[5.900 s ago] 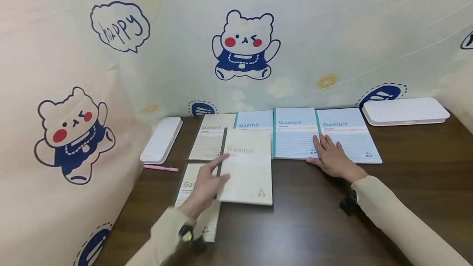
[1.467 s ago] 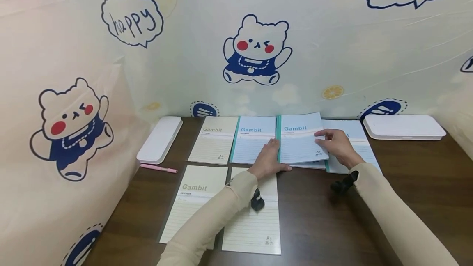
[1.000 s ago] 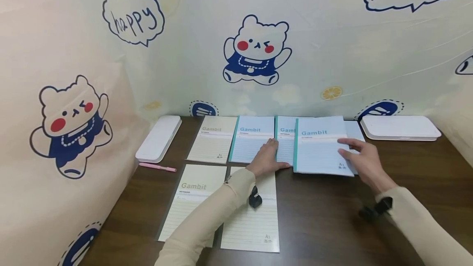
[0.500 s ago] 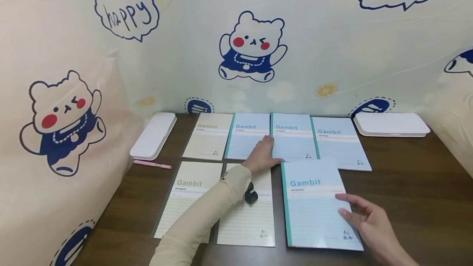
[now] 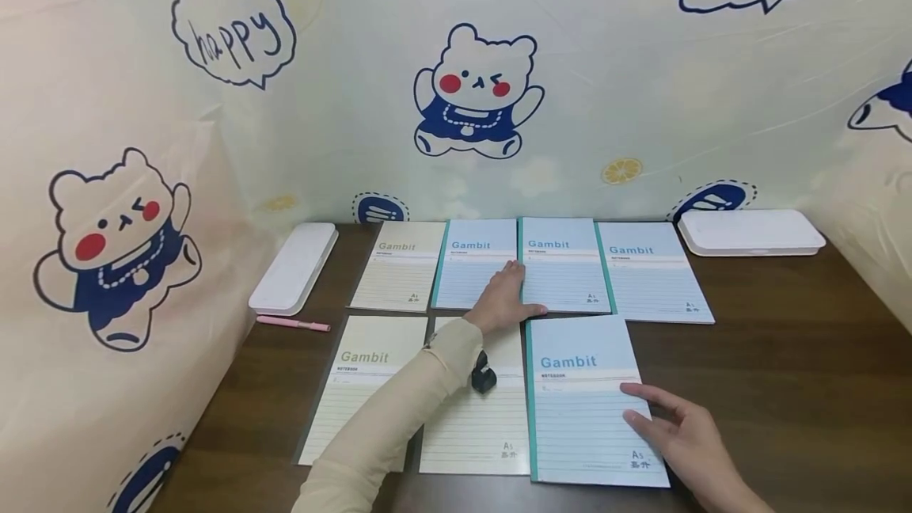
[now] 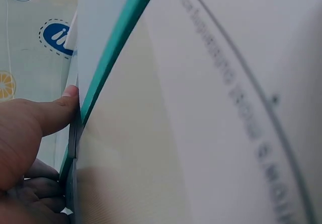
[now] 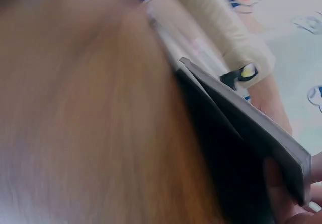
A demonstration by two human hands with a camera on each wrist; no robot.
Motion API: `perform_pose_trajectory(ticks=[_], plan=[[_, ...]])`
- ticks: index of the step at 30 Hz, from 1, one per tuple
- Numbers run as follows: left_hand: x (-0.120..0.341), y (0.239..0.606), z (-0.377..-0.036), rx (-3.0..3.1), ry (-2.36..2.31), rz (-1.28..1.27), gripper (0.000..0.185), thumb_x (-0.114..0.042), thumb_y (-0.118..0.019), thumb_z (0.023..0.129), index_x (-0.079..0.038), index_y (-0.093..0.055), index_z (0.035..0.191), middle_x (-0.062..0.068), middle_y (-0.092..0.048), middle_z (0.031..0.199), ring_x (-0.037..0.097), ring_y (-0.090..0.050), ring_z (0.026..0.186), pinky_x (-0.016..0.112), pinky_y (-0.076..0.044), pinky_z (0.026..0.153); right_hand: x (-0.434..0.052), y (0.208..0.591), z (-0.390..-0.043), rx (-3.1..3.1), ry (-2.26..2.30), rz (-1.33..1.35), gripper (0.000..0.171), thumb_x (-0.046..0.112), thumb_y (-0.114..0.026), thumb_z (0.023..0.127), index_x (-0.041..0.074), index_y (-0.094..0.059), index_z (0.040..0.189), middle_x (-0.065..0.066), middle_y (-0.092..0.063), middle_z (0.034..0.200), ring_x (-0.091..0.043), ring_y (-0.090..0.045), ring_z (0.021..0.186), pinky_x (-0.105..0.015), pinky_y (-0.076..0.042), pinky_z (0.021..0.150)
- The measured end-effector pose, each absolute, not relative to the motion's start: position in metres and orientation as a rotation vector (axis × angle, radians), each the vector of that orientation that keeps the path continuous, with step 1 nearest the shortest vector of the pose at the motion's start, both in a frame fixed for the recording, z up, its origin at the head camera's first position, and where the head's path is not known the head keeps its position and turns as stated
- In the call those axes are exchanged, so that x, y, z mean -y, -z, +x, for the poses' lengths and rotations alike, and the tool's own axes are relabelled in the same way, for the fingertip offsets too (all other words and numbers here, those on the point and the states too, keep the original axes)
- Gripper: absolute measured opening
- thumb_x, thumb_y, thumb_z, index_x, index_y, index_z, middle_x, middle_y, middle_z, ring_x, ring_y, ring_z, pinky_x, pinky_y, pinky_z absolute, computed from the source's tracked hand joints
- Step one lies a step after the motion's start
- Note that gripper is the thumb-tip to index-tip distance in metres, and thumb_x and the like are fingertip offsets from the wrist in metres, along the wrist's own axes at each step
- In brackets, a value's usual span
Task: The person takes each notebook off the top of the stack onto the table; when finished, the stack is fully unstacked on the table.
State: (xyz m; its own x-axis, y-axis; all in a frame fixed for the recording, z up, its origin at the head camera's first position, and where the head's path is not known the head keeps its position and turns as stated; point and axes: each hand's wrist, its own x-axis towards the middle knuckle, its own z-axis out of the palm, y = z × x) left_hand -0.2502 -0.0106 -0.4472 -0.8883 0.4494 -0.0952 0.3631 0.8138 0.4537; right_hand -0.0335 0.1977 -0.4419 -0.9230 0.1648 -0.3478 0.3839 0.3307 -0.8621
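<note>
My right hand pinches the right edge of a blue Gambit notebook in the front row, thumb on top. In the right wrist view that notebook is tilted, its edge raised off the table with fingertips beneath. My left hand rests across the lower edges of two blue notebooks in the back row, the left one and the middle one, its fingers extended. Its sleeve partly covers a cream notebook. Another cream notebook lies further left.
A cream notebook and a third blue one end the back row. White flat cases stand at the left and right. A pink pen lies on the brown table. A patterned cloth hangs behind.
The right hand has lifted the top blue notebook off the back row, carried it toward the front, then left beside the cream notebooks. The left hand has stayed on the back row over the last second.
</note>
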Motion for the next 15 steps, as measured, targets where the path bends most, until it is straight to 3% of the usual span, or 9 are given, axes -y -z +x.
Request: perform_pose_trajectory(ticks=[1, 3, 5, 11, 15], plan=[[0.0108, 0.4470, -0.2502, -2.798, -0.644, 0.638, 0.088, -0.047, -0.067, 0.076, -0.001, -0.027, 0.140, 0.013, -0.020, 0.148, 0.022, -0.014, 0.137, 0.034, -0.016, 0.109, -0.1976, 0.4430, -0.0338, -2.442, 1.580, 0.480, 0.045, 0.029, -0.069, 0.079, 0.016, -0.058, 0.120, -0.011, -0.062, 0.091, -0.010, -0.052, 0.053, -0.020, -0.042, 0.051], [0.0110, 0.4467, -0.2500, -2.792, -0.652, 0.641, 0.088, -0.047, -0.066, 0.076, -0.001, -0.027, 0.140, 0.013, -0.020, 0.148, 0.022, -0.013, 0.137, 0.035, -0.015, 0.109, -0.1974, 0.4456, -0.0337, -2.555, 1.451, 0.423, 0.041, 0.028, -0.070, 0.078, 0.017, -0.060, 0.117, -0.004, -0.053, 0.061, -0.008, -0.037, 0.040, -0.020, -0.033, 0.041], [0.0112, 0.4468, -0.2499, -2.787, -0.657, 0.643, 0.088, -0.047, -0.066, 0.077, -0.001, -0.027, 0.141, 0.013, -0.020, 0.148, 0.022, -0.013, 0.137, 0.035, -0.015, 0.109, -0.1970, 0.4466, -0.0337, -2.668, 1.310, 0.353, 0.038, 0.026, -0.070, 0.079, 0.018, -0.061, 0.115, 0.002, -0.037, 0.048, -0.007, -0.028, 0.039, -0.021, -0.026, 0.038], [0.0107, 0.4493, -0.2514, -2.801, -0.652, 0.645, 0.088, -0.047, -0.066, 0.077, -0.002, -0.027, 0.141, 0.012, -0.020, 0.148, 0.021, -0.012, 0.137, 0.034, -0.015, 0.109, -0.1962, 0.4458, -0.0343, -2.943, 0.953, 0.044, 0.037, 0.024, -0.072, 0.077, 0.019, -0.064, 0.113, 0.008, -0.046, 0.062, -0.003, -0.038, 0.051, -0.019, -0.031, 0.046], [0.0102, 0.4508, -0.2527, -2.805, -0.664, 0.643, 0.088, -0.047, -0.067, 0.076, -0.001, -0.027, 0.140, 0.012, -0.020, 0.148, 0.021, -0.013, 0.137, 0.035, -0.014, 0.109, -0.1957, 0.4419, -0.0357, -2.981, 0.723, -0.060, 0.038, 0.027, -0.071, 0.076, 0.021, -0.065, 0.113, 0.008, -0.043, 0.067, -0.006, -0.037, 0.056, -0.019, -0.031, 0.048]])
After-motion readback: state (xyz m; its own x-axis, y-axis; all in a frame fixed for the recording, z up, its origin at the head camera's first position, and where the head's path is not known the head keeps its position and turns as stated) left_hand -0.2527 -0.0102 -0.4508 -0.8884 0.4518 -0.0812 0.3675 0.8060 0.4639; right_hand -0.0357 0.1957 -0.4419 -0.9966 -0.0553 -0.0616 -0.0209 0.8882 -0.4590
